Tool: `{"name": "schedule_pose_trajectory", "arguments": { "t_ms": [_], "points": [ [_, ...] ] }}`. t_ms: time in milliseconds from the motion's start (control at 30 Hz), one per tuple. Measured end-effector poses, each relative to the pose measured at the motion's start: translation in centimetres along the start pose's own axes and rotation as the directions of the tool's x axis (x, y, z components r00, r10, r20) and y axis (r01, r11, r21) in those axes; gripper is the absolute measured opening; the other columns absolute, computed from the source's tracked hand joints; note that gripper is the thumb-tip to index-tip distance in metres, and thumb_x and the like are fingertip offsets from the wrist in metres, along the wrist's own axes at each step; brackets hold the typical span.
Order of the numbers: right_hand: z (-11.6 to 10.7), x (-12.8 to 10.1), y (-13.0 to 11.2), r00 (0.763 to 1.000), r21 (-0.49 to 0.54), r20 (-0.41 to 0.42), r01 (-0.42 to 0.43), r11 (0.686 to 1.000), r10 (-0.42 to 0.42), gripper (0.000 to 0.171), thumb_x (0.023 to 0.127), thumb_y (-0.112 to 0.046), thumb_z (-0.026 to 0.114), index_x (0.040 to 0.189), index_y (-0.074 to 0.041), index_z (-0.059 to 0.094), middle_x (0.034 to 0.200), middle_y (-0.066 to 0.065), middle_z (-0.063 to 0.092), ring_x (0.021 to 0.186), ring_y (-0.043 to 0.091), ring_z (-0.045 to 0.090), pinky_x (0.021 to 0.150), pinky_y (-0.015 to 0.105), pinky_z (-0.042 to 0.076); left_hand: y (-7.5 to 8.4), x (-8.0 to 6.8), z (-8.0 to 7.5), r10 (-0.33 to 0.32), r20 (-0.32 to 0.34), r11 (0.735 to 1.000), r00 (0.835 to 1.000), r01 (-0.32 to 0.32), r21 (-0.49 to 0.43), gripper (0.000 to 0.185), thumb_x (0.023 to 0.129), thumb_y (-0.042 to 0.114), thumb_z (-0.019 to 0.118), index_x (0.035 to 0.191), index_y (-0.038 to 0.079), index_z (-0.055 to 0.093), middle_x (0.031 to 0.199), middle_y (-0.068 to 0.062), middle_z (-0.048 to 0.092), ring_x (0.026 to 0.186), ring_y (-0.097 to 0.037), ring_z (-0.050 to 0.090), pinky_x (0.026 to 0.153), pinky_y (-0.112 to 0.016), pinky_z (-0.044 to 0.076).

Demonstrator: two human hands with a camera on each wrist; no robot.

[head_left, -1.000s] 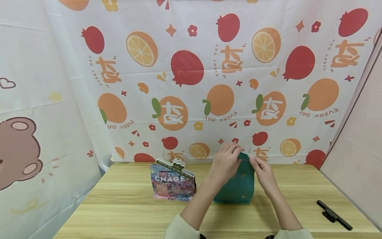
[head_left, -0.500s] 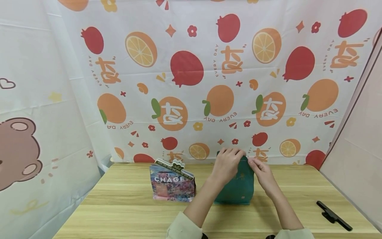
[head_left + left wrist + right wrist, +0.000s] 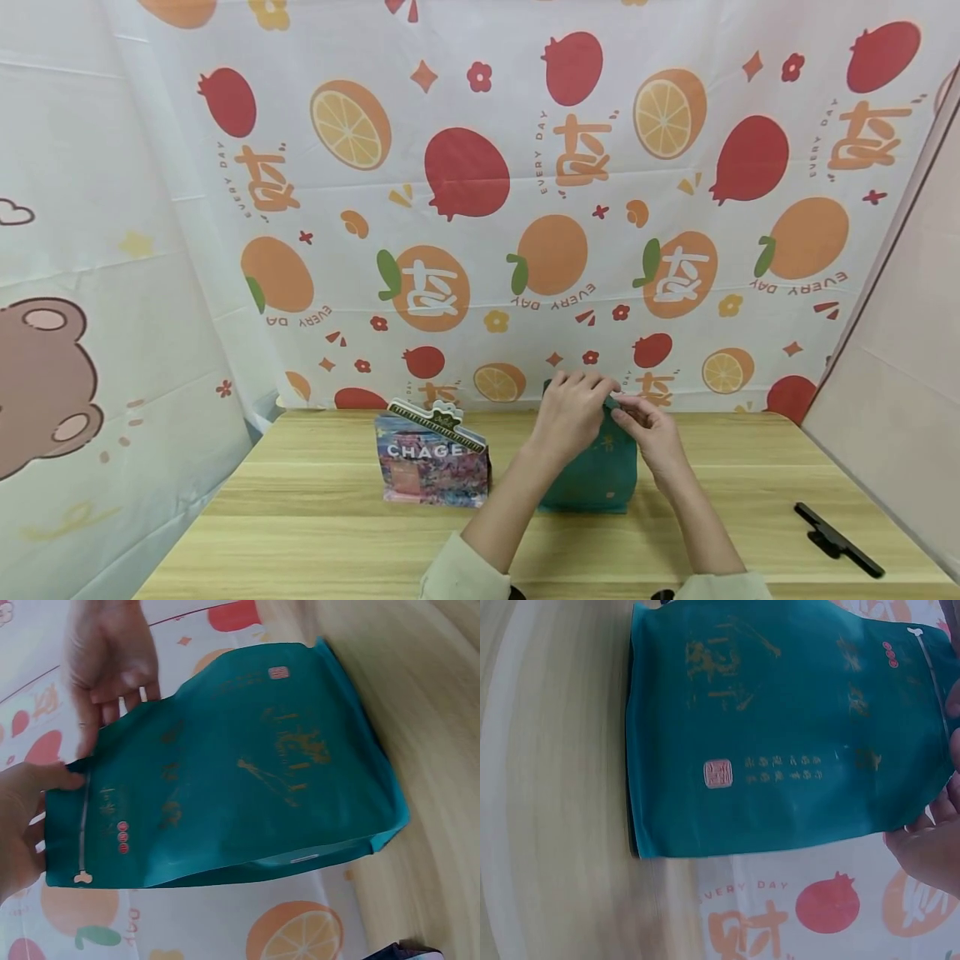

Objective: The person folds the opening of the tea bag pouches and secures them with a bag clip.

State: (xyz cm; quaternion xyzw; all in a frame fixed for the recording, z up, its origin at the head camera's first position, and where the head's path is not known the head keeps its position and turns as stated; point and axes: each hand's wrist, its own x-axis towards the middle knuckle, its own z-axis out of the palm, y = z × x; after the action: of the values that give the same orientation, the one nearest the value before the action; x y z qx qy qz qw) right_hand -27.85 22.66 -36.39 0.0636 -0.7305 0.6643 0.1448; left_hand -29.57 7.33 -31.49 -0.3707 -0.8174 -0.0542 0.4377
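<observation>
head view: a teal pouch (image 3: 596,475) stands upright on the wooden table (image 3: 315,533), just right of the frame's centre and low down, and both hands meet at its top edge. the left hand (image 3: 567,414) curls its fingers over the top from the left, and the right hand (image 3: 651,435) pinches the same edge from the right, thumb and fingertips closed on the strip; the two hands almost touch. in the left wrist view the pouch (image 3: 232,780) fills the middle of the frame, with one thumb on its seal at the left edge and the other hand's fingers (image 3: 112,682) at the upper left. in the right wrist view the pouch (image 3: 780,735) fills the upper part and only fingertips (image 3: 930,840) show at the right edge. the hands hide the pouch's top in the head view, and its gold print is too blurred to read. a colourful pouch (image 3: 433,458) stands just left, apart from it; a black clip (image 3: 838,540) lies well apart at the lower right. bare tabletop lies in front of the pouch and on its right.
</observation>
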Motion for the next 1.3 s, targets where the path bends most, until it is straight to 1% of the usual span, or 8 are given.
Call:
{"name": "schedule_pose_trajectory", "arguments": {
  "t_ms": [233,567,733,900,967,1067,1167,1300],
  "points": [
    [0.5,0.0,0.3,0.999,0.053,-0.008,0.044,0.998,-0.043,0.034,0.088,-0.011,0.062,0.113,0.010,0.054,0.100,-0.004,0.057,0.091,0.010,0.054,0.080,0.021,0.045,-0.1,0.3,-0.9,-0.002,0.065,1.000,0.998,0.003,-0.017,0.021,0.080,0.034,0.072,0.097,0.022,0.069,0.093,0.008,0.066,0.086,-0.008,0.059,0.070,-0.021,0.045],
    [0.7,0.0,0.1,0.998,0.075,-0.022,0.060,0.995,-0.058,0.031,0.087,-0.011,0.064,0.109,0.009,0.055,0.093,-0.006,0.062,0.089,0.009,0.057,0.079,0.022,0.045,0.2,1.0,-1.2,-0.094,0.135,0.992,0.986,0.081,0.097,0.019,0.079,0.039,0.071,0.073,0.021,0.068,0.063,0.009,0.060,0.056,-0.007,0.053,0.052,-0.020,0.038],
    [-0.3,-0.2,0.5,0.999,0.037,0.035,0.033,0.999,-0.034,0.036,0.089,-0.021,0.063,0.114,0.004,0.056,0.102,-0.002,0.060,0.096,0.012,0.054,0.083,0.021,0.043,0.7,1.3,-1.2,-0.124,0.168,0.987,0.978,0.104,0.122,0.021,0.078,0.041,0.070,0.071,0.021,0.069,0.055,0.008,0.055,0.049,-0.006,0.048,0.047,-0.018,0.033],
    [-1.4,-0.3,1.0,0.994,-0.018,0.112,-0.003,1.000,0.005,0.046,0.094,-0.033,0.053,0.122,0.003,0.054,0.121,0.008,0.054,0.119,0.021,0.040,0.101,0.040,0.028,0.9,1.3,-1.3,-0.131,0.204,0.988,0.970,0.110,0.113,0.021,0.079,0.042,0.068,0.074,0.021,0.070,0.059,0.009,0.059,0.052,-0.006,0.051,0.048,-0.018,0.034],
    [-1.6,-0.2,1.2,0.989,-0.017,0.149,-0.006,1.000,0.008,0.048,0.096,-0.034,0.048,0.122,0.005,0.054,0.126,0.009,0.051,0.127,0.026,0.031,0.104,0.050,0.018,0.8,1.3,-1.3,-0.136,0.210,0.988,0.968,0.116,0.105,0.020,0.078,0.041,0.069,0.075,0.021,0.069,0.062,0.009,0.060,0.055,-0.006,0.053,0.049,-0.019,0.036],
    [-1.8,-0.1,1.4,0.982,0.009,0.189,-0.011,1.000,0.010,0.046,0.097,-0.033,0.045,0.123,0.004,0.054,0.128,0.009,0.050,0.130,0.027,0.026,0.105,0.053,0.012,0.7,1.2,-1.3,-0.139,0.204,0.988,0.969,0.122,0.090,0.019,0.078,0.040,0.070,0.075,0.021,0.069,0.064,0.009,0.062,0.056,-0.006,0.054,0.050,-0.019,0.036],
    [-1.7,0.0,1.5,0.981,0.037,0.192,-0.022,0.999,0.014,0.042,0.097,-0.033,0.047,0.119,0.002,0.056,0.123,0.007,0.054,0.125,0.022,0.033,0.104,0.050,0.015,0.7,1.3,-1.3,-0.143,0.204,0.989,0.968,0.130,0.074,0.018,0.078,0.039,0.070,0.075,0.021,0.070,0.064,0.009,0.061,0.054,-0.006,0.053,0.048,-0.018,0.034],
    [-1.3,0.1,1.6,0.989,0.064,0.143,-0.030,0.997,0.020,0.038,0.095,-0.030,0.052,0.113,0.003,0.058,0.107,0.002,0.059,0.105,0.014,0.048,0.097,0.037,0.030,0.6,1.4,-1.2,-0.152,0.214,0.988,0.965,0.143,0.059,0.018,0.080,0.038,0.069,0.074,0.021,0.070,0.060,0.009,0.060,0.050,-0.006,0.050,0.045,-0.018,0.032]
  ]
}}
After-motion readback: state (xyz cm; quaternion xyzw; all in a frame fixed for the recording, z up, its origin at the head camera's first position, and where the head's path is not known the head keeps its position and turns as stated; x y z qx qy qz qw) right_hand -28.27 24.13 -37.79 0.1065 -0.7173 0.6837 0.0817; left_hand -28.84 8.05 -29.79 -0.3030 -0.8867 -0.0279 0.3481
